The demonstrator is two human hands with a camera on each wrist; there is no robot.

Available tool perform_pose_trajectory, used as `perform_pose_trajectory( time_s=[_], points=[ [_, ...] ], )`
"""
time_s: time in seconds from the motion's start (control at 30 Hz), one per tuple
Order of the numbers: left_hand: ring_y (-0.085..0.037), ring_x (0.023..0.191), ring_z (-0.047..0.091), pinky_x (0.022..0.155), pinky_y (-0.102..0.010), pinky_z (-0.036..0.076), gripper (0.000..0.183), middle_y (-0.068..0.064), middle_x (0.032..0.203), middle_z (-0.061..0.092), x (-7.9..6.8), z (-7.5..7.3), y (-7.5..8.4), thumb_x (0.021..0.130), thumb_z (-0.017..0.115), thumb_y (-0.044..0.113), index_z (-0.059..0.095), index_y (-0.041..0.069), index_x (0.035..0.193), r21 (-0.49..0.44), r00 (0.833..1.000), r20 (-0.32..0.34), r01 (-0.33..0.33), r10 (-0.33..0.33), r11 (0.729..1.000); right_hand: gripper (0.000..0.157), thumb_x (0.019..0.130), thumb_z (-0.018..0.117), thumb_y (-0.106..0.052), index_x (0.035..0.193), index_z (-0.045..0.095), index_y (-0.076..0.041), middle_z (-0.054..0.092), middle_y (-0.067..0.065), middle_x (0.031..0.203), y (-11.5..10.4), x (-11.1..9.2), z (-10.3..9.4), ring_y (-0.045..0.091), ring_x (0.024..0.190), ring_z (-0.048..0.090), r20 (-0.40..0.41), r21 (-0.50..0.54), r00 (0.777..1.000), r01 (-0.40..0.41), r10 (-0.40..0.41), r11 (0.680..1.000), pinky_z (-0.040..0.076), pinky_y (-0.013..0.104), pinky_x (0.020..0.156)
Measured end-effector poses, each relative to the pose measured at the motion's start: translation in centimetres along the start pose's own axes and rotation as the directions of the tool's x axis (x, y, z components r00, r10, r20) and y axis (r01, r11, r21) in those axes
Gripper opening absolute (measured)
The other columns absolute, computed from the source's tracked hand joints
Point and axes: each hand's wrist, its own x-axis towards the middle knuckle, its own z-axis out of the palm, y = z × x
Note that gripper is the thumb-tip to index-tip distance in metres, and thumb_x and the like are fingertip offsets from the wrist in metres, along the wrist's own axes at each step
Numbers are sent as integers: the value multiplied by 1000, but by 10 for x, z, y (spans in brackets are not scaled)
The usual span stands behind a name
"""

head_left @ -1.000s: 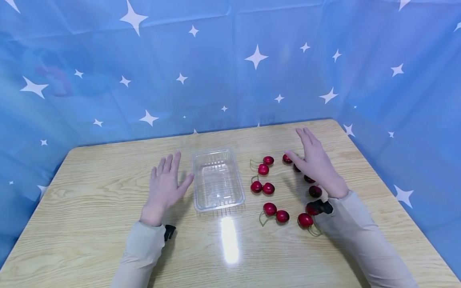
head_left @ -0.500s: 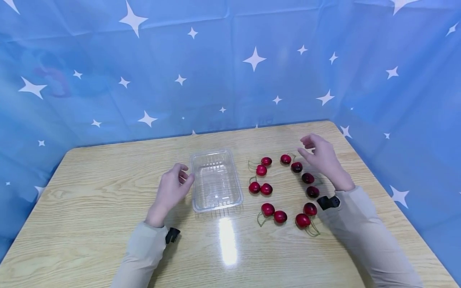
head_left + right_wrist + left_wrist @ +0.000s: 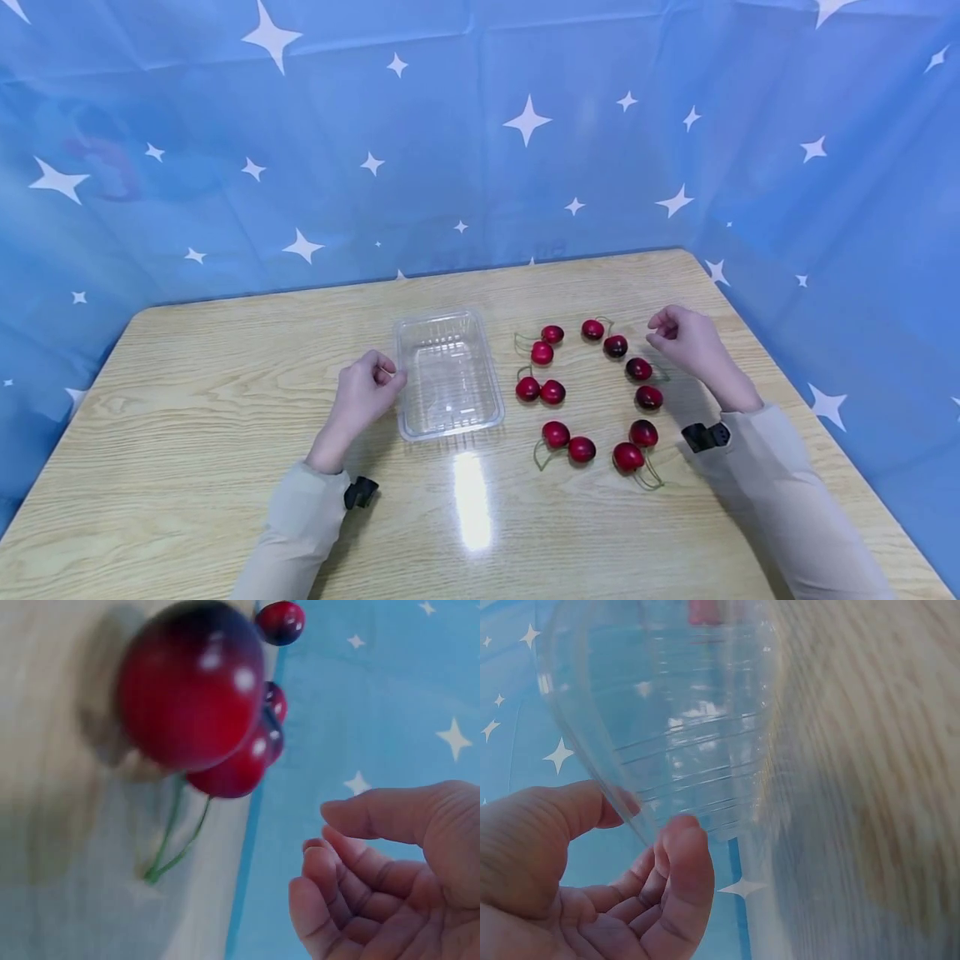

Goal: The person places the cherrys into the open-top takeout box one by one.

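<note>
A clear plastic box [image 3: 450,435] sits left of the table's middle with nothing in it. My left hand [image 3: 363,392] holds its left rim; in the left wrist view the thumb [image 3: 592,806] lies at one side of the plastic wall and a curled fingertip [image 3: 686,844] at the other. My right hand [image 3: 693,346] hovers over the table's right side, fingers loosely curled and holding nothing. Just left of it lie dark red cherries [image 3: 639,369] joined in pairs by green stems. A big near cherry [image 3: 191,686] fills the upper part of the right wrist view.
Several more cherry pairs form a rough ring, among them a front pair [image 3: 581,450] and a pair [image 3: 528,389] beside the box's right side. The wooden table [image 3: 225,392] ends at a blue star-patterned curtain [image 3: 450,142] behind and to the right.
Both hands have gone from spread fingers to curled ones. The left has closed in on the box's rim. The right has moved back toward the right, away from the cherries.
</note>
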Motion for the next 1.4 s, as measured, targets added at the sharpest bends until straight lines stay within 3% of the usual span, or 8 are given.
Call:
perform_pose_trajectory(
  time_s=[0.2, 0.37, 0.57, 0.7, 1.13, 1.4],
  points=[
    [-19, 48, 59, 46, -33, 55, 9, -7, 62, 54, 1, 1, 1, 89, 56, 5, 54, -4, 84, -110, 990, 81, 124, -115, 986, 9, 82, 62, -1, 84, 59, 8, 58, 10, 69, 12, -8, 1, 17, 61, 50, 69, -20, 996, -60, 61, 998, 41, 29, 55],
    [-12, 45, 56, 46, -29, 54, 10, -6, 58, 56, 3, 3, -1, 89, 55, 5, 54, -3, 86, -154, 983, 103, 164, -149, 974, 10, 81, 62, -4, 83, 61, 6, 60, 9, 71, 18, -11, 2, 16, 63, 52, 130, -35, 985, -114, 118, 993, 43, 28, 57],
    [-13, 45, 56, 46, -26, 53, 10, -5, 58, 55, 5, 4, -1, 90, 54, 7, 54, -3, 88, -182, 975, 121, 205, -185, 962, 8, 79, 64, -3, 79, 63, 5, 62, 9, 69, 22, -13, 1, 18, 62, 54, 180, -58, 976, -112, 121, 992, 46, 29, 58],
    [-14, 45, 56, 46, -27, 54, 10, -5, 58, 55, 6, 5, -1, 90, 54, 7, 54, -2, 89, -187, 973, 126, 213, -192, 959, 8, 81, 63, -4, 78, 63, 4, 61, 9, 70, 25, -15, 2, 19, 63, 53, 225, -79, 963, -133, 147, 988, 43, 27, 56],
    [-13, 45, 55, 45, -27, 53, 10, -4, 58, 55, 8, 6, -1, 90, 55, 8, 54, -2, 90, -187, 975, 128, 205, -183, 961, 10, 83, 61, -4, 77, 62, 3, 59, 9, 69, 27, -15, 3, 19, 62, 50, 264, -95, 946, -168, 188, 981, 40, 27, 53],
    [-12, 45, 54, 46, -27, 53, 10, -4, 57, 55, 7, 6, -2, 90, 55, 7, 54, -3, 90, -183, 976, 127, 199, -177, 963, 8, 79, 60, -3, 72, 62, 1, 58, 4, 64, 29, -14, 8, 16, 58, 48, 248, -111, 955, -139, 162, 984, 39, 26, 53]
  ],
)
